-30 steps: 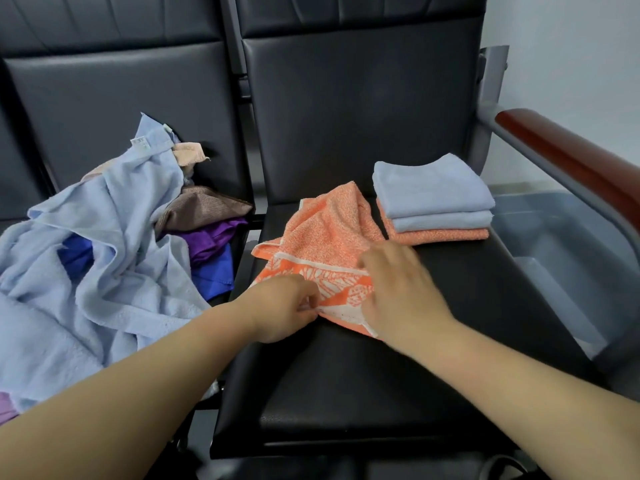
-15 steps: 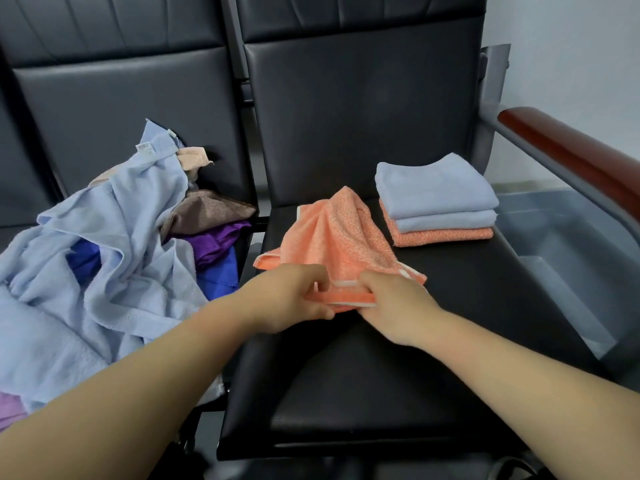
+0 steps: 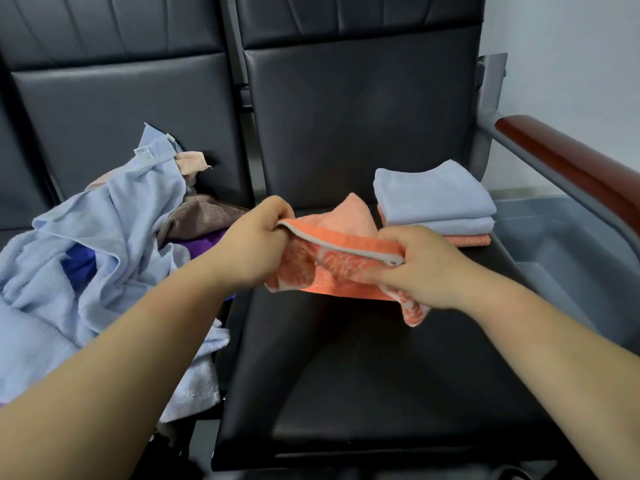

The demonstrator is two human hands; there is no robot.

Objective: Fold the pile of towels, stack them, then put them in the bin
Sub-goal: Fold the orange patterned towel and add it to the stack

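Observation:
An orange patterned towel [image 3: 341, 258] hangs above the black chair seat [image 3: 363, 368], stretched between both hands. My left hand [image 3: 252, 247] grips its left edge and my right hand [image 3: 420, 265] grips its right edge near a grey hem. Behind it on the seat sits a stack of folded towels [image 3: 433, 202]: light blue ones on top of an orange one. A loose pile of unfolded towels [image 3: 93, 251], mostly light blue with brown, purple and dark blue pieces, covers the seat to the left. The grey bin [image 3: 561, 244] stands on the floor at the right.
A wooden armrest [image 3: 571, 168] on a grey metal bar runs over the bin along the right side. Black chair backs [image 3: 346, 116] rise behind both seats.
Both hands have lifted the orange towel off the seat and moved apart, pulling its edge taut. Earlier they were close together low on the seat.

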